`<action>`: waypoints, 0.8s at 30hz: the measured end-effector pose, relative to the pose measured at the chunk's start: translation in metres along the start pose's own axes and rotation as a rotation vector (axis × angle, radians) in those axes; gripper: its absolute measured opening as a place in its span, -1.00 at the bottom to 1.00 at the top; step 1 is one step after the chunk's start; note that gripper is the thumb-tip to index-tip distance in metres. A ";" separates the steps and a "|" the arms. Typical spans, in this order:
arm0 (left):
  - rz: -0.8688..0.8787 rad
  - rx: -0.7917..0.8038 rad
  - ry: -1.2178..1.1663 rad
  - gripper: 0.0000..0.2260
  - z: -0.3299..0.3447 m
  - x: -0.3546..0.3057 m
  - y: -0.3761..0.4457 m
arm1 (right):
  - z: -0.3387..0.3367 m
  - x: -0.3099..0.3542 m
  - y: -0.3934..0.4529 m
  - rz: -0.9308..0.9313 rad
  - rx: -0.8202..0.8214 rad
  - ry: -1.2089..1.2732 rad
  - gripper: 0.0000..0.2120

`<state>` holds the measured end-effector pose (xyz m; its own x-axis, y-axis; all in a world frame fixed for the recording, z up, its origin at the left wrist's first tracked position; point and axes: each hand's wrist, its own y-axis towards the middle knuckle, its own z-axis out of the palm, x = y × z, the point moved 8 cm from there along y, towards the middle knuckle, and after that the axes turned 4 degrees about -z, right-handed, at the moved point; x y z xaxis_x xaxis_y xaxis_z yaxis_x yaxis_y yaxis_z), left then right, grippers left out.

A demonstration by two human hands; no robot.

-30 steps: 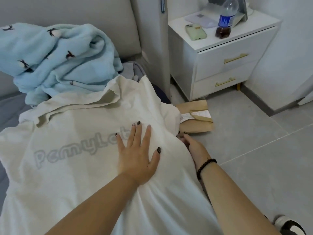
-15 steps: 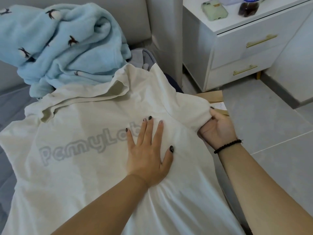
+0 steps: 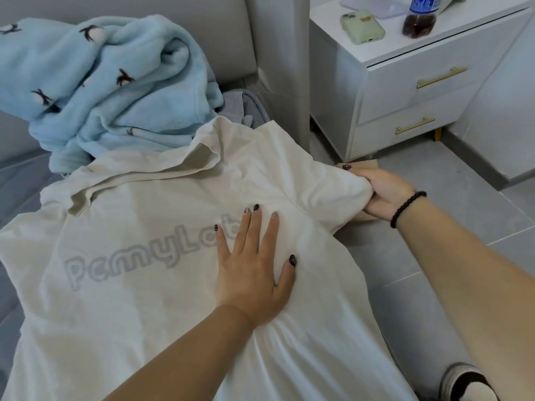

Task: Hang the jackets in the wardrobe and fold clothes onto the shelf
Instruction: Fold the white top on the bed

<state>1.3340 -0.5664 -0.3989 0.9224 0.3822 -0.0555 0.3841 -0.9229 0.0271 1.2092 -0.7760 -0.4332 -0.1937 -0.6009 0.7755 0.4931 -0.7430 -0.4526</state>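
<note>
A cream T-shirt (image 3: pixel 139 299) with pale grey lettering lies spread across the grey bed (image 3: pixel 20 180). My left hand (image 3: pixel 254 267) presses flat on its middle, fingers straight and spread. At the bed's right edge my right hand (image 3: pixel 385 195) grips the shirt's right sleeve, with the fabric bunched in its fingers. A black bead bracelet sits on that wrist. Behind the shirt lies a crumpled light-blue fleece garment (image 3: pixel 110 91) with a small bird print.
A white nightstand (image 3: pixel 419 82) with gold handles stands at the right, carrying a green phone (image 3: pixel 362 28) and a cola bottle (image 3: pixel 419 15). A brown paper bag (image 3: pixel 362 166) lies on the grey tiled floor by the bed. A folded grey garment (image 3: pixel 243 111) peeks out behind the shirt.
My right hand came up from the bed's side and took hold of the sleeve, lifting it a little. My left hand stayed pressed on the shirt.
</note>
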 end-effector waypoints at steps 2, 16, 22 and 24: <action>-0.002 0.000 -0.004 -0.36 0.000 0.000 0.001 | -0.005 0.017 0.004 -0.073 -0.008 -0.079 -0.88; 0.006 -0.010 -0.030 -0.36 0.000 0.000 0.000 | -0.016 -0.068 -0.011 0.357 0.002 -0.104 -0.75; 0.002 -0.001 -0.050 -0.35 -0.001 0.001 -0.001 | 0.003 -0.031 0.017 0.139 -0.114 -0.248 -0.94; 0.007 -0.006 -0.059 -0.36 -0.001 0.001 -0.001 | 0.009 0.003 0.012 -0.054 -0.128 -0.308 -0.81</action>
<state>1.3346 -0.5649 -0.3984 0.9209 0.3726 -0.1143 0.3784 -0.9250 0.0333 1.2220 -0.7834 -0.4325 0.0587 -0.4564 0.8879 0.3745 -0.8144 -0.4434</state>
